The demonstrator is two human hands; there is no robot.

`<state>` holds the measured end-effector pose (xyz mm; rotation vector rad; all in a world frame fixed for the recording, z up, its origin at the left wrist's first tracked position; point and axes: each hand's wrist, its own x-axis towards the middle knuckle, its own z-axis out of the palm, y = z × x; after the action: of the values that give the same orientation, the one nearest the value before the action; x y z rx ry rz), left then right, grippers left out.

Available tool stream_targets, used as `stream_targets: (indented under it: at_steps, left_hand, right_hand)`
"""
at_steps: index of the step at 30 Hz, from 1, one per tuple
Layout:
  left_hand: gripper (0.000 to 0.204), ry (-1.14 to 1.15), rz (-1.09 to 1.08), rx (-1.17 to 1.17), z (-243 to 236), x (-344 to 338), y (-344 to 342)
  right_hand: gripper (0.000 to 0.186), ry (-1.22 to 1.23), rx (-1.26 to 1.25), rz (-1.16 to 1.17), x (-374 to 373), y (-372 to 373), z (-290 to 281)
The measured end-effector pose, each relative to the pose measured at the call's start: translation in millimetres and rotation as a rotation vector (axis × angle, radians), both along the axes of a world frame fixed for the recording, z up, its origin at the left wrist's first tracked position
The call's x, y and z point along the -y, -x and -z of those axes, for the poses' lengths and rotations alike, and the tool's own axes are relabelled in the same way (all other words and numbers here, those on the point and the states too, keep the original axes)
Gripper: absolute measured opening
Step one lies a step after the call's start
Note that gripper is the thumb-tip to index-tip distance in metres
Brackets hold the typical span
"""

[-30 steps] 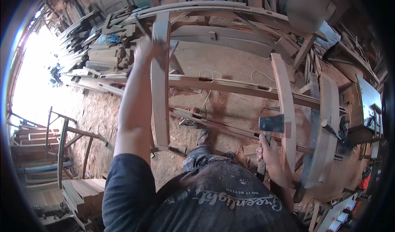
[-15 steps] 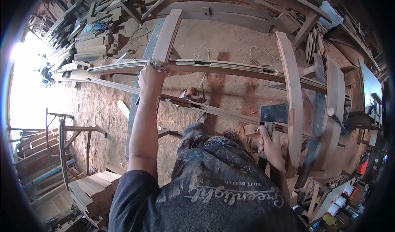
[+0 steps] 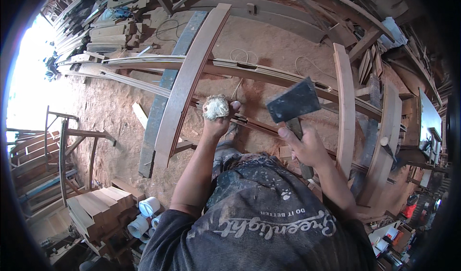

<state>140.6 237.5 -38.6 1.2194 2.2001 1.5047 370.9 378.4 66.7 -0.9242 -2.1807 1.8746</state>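
My left hand (image 3: 218,128) is closed round a chisel (image 3: 216,106), whose pale, frayed handle end faces up; its blade is hidden below the fist. In my right hand (image 3: 309,148) is a mallet (image 3: 294,100) with a dark, block-shaped head, gripped by its wooden handle. The mallet head is up and to the right of the chisel, apart from it. A broad wooden plank (image 3: 194,79) lies across the two long rails left of my left hand. Dark slots are cut in the far rail (image 3: 273,74); the near rail (image 3: 259,125) runs partly behind my hands.
Another plank (image 3: 344,107) crosses the rails on the right, with a wider board (image 3: 386,136) beyond it. A blue-grey beam (image 3: 163,98) lies left of the left plank. Stacked wood blocks (image 3: 98,208) and white containers (image 3: 139,225) stand at lower left.
My left hand has come away from the left plank at the far rail, moving right and toward me with the chisel. My right hand has brought the mallet up and left.
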Motion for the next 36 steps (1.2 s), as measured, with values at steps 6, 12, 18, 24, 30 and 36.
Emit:
stream_targets:
  at_steps: [6,12,18,24,30,36]
  left_hand:
    - [0.022,-0.101,-0.102,-0.430,39,14,-10]
    - [0.098,-0.654,0.144,0.636,118,10,-15]
    - [0.025,-0.633,0.067,0.586,125,1,-13]
    - [0.039,-0.272,-0.079,-0.022,106,-12,-16]
    - [0.034,-0.262,0.079,0.118,80,-24,0]
    - [0.012,-0.254,-0.065,0.023,75,-8,-6]
  right_hand:
    - [0.054,-0.277,0.085,-0.296,-2,32,-28]
    - [0.042,-0.472,-0.301,-0.450,23,65,-65]
    - [0.032,-0.917,0.159,-0.722,21,79,-32]
    - [0.039,-0.557,-0.148,-0.570,18,87,-63]
    - [0.051,-0.785,0.291,-0.549,8,92,-42]
    - [0.038,-0.509,-0.256,-0.319,3,79,-42]
